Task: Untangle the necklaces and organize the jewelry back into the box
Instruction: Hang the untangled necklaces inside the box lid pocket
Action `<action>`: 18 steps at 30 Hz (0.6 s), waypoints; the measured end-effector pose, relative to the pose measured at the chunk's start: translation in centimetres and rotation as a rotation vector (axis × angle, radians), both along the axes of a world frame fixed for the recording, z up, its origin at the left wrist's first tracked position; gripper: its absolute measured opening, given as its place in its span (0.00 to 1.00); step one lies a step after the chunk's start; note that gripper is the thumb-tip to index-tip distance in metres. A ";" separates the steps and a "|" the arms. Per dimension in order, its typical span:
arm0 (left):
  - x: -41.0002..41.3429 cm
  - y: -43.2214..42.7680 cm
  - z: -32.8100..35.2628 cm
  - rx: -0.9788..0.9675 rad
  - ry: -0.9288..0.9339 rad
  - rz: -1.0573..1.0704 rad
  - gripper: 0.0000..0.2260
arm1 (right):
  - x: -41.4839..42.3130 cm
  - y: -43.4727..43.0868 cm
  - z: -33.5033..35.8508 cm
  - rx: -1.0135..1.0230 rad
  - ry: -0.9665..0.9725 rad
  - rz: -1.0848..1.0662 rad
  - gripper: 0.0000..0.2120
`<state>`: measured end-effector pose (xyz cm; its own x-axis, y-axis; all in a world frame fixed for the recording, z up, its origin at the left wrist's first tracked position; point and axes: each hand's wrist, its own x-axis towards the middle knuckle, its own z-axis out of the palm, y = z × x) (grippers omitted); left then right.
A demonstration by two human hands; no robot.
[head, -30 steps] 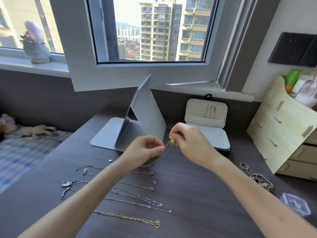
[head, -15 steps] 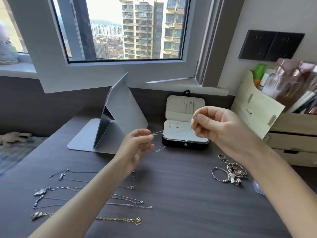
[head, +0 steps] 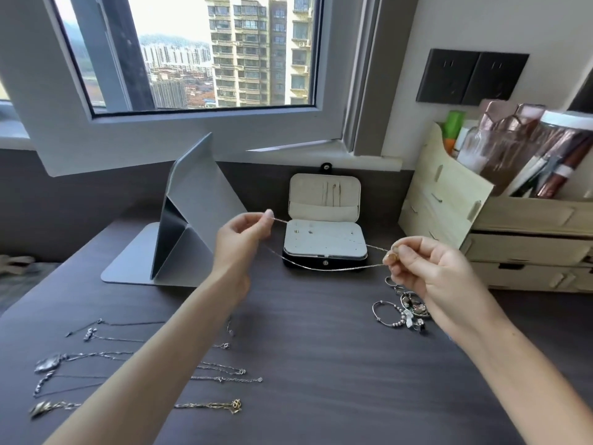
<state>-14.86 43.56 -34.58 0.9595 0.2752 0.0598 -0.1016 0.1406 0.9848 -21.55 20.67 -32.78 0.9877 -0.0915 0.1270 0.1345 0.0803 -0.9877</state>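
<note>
Daylight from a wide window with apartment towers beyond falls on a dark wood-grain table set against the wall, where a person works over scattered jewelry. Both arms reach in from the bottom edge. Fingers of the left hand pinch one end of a thin silver necklace, and the right hand grips the other end between thumb and curled fingers. The chain hangs in the air in two strands between them, just in front of the open jewelry box.

The box sits at the back of the table, its cream lid upright (a few fine chains hang inside it) and its padded tray dotted with pieces too small to identify. A folded grey stand is left of the box. A pale wooden organizer, stuffed with bottles and tubes and cut off by the right edge, is right of it, below two dark wall sockets.

Toward the left front of the table, several more necklaces lie straightened in a row, well apart from the box, their middles hidden under the left forearm. A pile of rings and bracelets rests beside the right hand, which covers part of it. Something small and gold-toned shows at the tips of the right hand, but what it is cannot be made out. A pale blurred shape at the far left edge is unreadable.
</note>
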 end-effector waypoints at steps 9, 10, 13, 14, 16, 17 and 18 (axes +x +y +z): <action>1.0 -0.4 4.4 -0.251 0.053 -0.203 0.10 | 1.2 0.9 -4.5 -0.190 0.308 -0.030 0.10; 1.0 -0.6 4.7 -0.172 0.045 -0.212 0.10 | 1.3 1.4 -5.1 -0.228 0.332 -0.008 0.09; 0.8 -1.5 5.9 0.152 -0.034 -0.253 0.09 | 1.6 2.7 -6.2 -0.335 0.365 0.028 0.07; 0.7 -1.8 6.4 0.258 -0.064 -0.270 0.09 | 1.8 3.0 -6.4 -0.378 0.364 0.030 0.07; 0.5 -2.7 7.4 0.459 -0.117 -0.307 0.06 | 2.2 3.2 -6.5 -0.478 0.363 0.046 0.06; 0.3 -3.1 7.8 0.558 -0.137 -0.324 0.05 | 2.5 3.2 -6.5 -0.566 0.355 0.056 0.06; 0.2 -3.6 8.2 0.649 -0.157 -0.340 0.04 | 2.7 3.0 -6.4 -0.689 0.329 0.057 0.05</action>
<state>-14.63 39.95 -26.37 0.9523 -0.1721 0.2520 -0.3021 -0.4151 0.8581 -18.82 23.71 -39.17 0.9852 -0.0458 -0.1651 -0.1615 -0.5703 -0.8054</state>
